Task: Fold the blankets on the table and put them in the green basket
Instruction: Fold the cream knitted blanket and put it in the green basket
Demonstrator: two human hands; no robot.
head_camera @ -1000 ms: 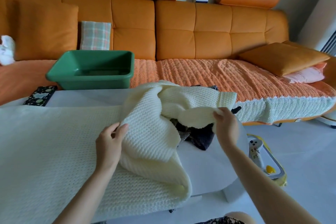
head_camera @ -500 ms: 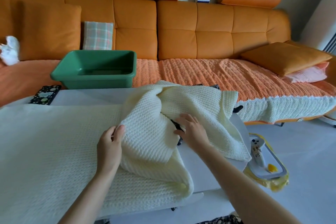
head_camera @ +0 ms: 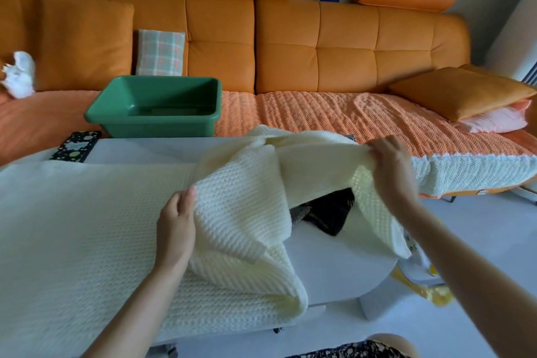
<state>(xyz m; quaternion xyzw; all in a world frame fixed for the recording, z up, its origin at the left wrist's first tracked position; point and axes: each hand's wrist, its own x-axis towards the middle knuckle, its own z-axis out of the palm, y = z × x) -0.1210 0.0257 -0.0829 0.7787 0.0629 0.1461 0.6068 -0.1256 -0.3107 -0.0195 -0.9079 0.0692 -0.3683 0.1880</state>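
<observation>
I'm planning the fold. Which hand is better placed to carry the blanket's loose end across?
The right hand: it already grips the raised edge of the cream blanket, clear of the table, while the left hand holds the fold line.

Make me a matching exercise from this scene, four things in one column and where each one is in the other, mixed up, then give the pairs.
Things
1. green basket
2. cream blanket
3. dark cloth
4. plaid cushion

Places
A. leaning against the sofa back
B. under the lifted blanket
C. on the sofa seat, behind the table
D. held by both hands over the table

Pairs: 1-C, 2-D, 3-B, 4-A
</observation>
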